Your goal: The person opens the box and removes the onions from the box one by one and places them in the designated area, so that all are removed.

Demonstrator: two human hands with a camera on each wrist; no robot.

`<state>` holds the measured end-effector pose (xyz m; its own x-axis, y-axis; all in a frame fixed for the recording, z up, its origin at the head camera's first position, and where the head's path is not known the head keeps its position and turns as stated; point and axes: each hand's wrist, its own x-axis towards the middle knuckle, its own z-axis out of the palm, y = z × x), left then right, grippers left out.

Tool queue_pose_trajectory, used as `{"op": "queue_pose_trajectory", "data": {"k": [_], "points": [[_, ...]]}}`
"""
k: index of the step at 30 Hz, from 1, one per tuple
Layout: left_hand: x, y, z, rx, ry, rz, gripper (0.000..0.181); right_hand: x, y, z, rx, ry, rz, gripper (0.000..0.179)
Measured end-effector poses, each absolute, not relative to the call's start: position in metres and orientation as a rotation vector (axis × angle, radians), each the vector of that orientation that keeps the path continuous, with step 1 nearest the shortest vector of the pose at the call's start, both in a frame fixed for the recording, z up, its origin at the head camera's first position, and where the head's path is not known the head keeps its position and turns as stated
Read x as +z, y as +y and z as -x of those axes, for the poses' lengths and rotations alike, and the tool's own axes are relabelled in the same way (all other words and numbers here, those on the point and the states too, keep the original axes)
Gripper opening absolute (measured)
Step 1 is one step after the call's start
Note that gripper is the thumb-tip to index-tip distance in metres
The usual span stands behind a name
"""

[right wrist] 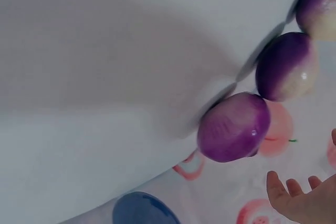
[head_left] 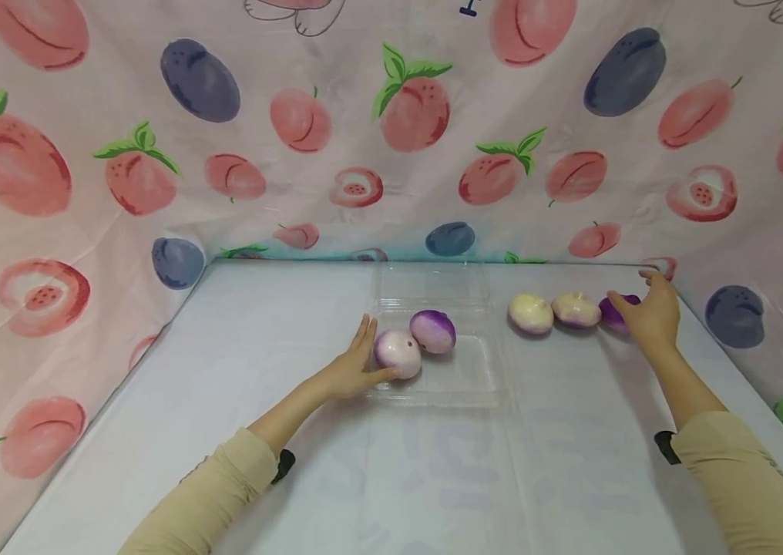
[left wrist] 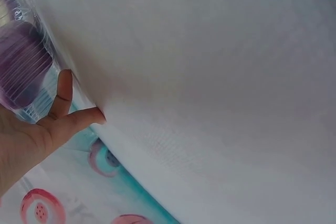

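Observation:
A clear plastic clamshell box (head_left: 480, 362) lies on the table with its lid (head_left: 431, 279) laid back. Inside it are a pale turnip (head_left: 400, 356) and a purple-topped turnip (head_left: 435, 330). My left hand (head_left: 352, 372) is at the box's left side, fingers extended, its thumb overlapping the pale turnip in the head view. Through the box wall, purple shows beside that hand (left wrist: 37, 140) in the left wrist view. On the right, my right hand (head_left: 653, 314) is near a purple turnip (right wrist: 233, 128). A gap separates its fingers from that turnip in the right wrist view.
Two more turnips, a yellowish one (head_left: 531, 315) and a cream one with a purple edge (head_left: 576, 311), form a row with the purple turnip, right of the box. Fruit-printed cloth (head_left: 364, 100) rises behind the white table (head_left: 280, 316) and along both sides.

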<state>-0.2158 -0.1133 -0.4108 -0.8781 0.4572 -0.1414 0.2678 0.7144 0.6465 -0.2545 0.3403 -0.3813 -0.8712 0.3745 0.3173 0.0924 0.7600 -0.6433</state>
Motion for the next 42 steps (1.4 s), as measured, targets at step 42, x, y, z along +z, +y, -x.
{"op": "queue_pose_trajectory", "data": {"k": [42], "points": [[-0.412,-0.117,0.217,0.936,2.622,-0.590,0.100,-0.353,0.192,0.208,1.027,-2.391,-0.390,0.036]]}}
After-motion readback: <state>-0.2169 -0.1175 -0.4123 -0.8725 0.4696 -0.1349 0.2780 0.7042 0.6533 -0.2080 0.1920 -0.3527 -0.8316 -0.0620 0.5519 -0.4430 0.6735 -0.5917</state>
